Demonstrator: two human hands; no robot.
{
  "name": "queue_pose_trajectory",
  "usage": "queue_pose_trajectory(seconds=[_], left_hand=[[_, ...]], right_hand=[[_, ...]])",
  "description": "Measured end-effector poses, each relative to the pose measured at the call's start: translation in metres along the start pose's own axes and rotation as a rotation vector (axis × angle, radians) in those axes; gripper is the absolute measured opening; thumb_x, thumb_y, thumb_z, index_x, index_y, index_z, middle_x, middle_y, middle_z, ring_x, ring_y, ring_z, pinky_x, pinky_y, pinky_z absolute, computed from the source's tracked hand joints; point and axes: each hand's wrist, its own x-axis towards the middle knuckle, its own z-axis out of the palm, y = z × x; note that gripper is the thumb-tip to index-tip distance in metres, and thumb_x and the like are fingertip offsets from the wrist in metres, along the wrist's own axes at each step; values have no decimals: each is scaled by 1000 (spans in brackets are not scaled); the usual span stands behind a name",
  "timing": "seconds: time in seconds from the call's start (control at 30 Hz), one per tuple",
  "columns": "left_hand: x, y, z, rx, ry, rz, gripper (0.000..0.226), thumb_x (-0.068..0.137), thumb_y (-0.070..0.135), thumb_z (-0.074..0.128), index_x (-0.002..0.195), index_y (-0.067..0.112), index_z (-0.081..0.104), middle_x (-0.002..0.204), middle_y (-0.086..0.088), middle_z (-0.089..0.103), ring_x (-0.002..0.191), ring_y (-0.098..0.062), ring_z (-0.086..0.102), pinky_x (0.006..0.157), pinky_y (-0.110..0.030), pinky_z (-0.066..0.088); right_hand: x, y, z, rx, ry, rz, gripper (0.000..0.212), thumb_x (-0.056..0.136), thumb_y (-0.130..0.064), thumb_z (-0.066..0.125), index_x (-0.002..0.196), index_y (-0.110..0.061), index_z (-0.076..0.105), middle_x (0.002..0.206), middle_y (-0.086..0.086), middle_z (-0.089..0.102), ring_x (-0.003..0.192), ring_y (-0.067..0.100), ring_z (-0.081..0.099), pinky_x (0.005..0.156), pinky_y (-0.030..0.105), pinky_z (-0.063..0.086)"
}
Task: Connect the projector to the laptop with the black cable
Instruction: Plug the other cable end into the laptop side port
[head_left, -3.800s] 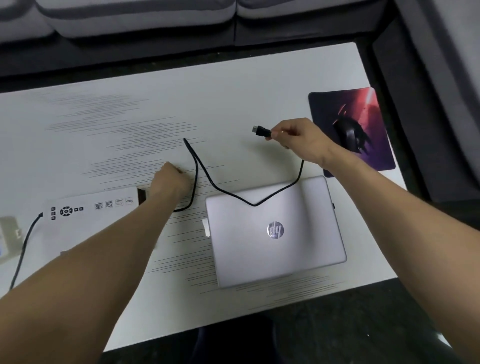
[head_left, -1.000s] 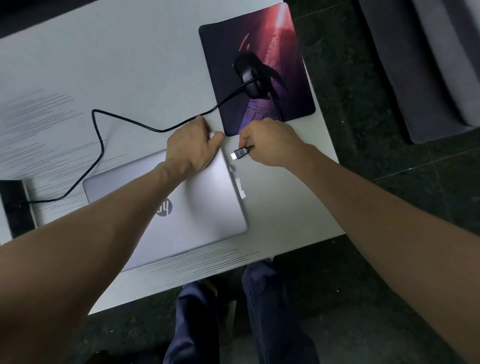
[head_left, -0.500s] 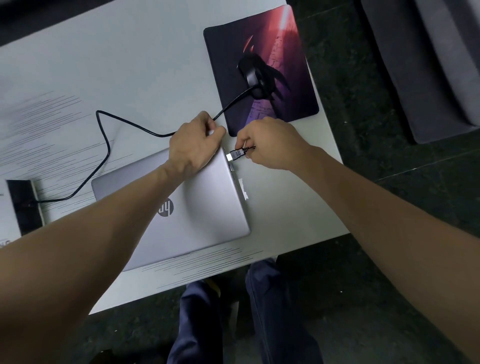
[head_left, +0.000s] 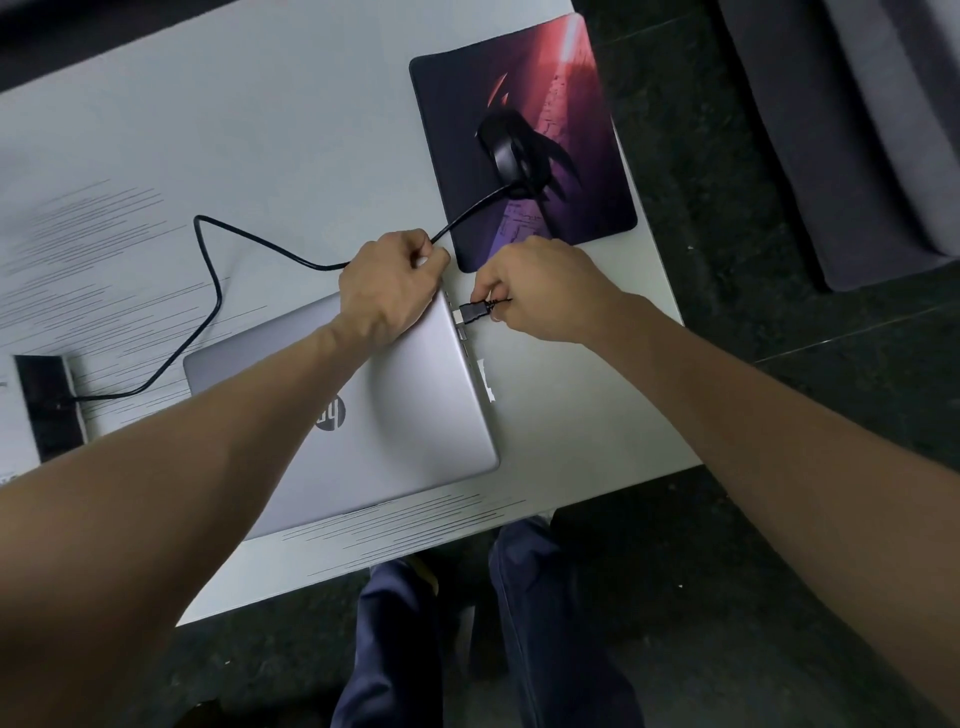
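Legs (head_left: 467, 649) in dark blue trousers, at 6 o'clock below the bench (head_left: 291, 119) edge. Laptop (head_left: 395, 415), silver, lid closed, logo up, lying flat near the bench's front edge. Left hand (head_left: 389, 286), fingers curled and pressing down on the laptop's far right corner, with the black cable (head_left: 208, 291) passing beneath the knuckles. Right hand (head_left: 540, 291), at 3 o'clock from the left hand, thumb and fingers pinching the cable's plug (head_left: 470, 313); the plug's metal tip sits at the laptop's right side edge, though whether it is seated in a port cannot be told. Black cable runs from under the left hand toward 9 o'clock, bends, and ends at the dark face of the projector (head_left: 44, 410), a white unit cut off at the frame's left edge. Mouse pad (head_left: 571, 156), purple and red print, at 1 o'clock on the bench, carrying a black mouse (head_left: 506, 150); its cord leads back toward the left hand.
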Motion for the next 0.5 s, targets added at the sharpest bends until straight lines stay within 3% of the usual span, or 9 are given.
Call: queue_pose_trajectory(seconds=[0.17,0.5], left_hand=[[-2,3,1,63,-1,4,31,97,38,42,82,17,59,66,1,57,78,-32,56,64,-33,32],[-1,3,1,90,5,8,34,99,39,40,83,15,59,66,1,55,79,-33,55,66,-34,33]], right_hand=[[2,1,-5,7,-5,-37,27,88,-15,69,110,-28,78,99,-3,79,100,22,69,88,40,57],[-4,1,2,38,54,-34,20,89,-17,69,106,-25,77,94,-2,79,91,22,72,84,39,59]])
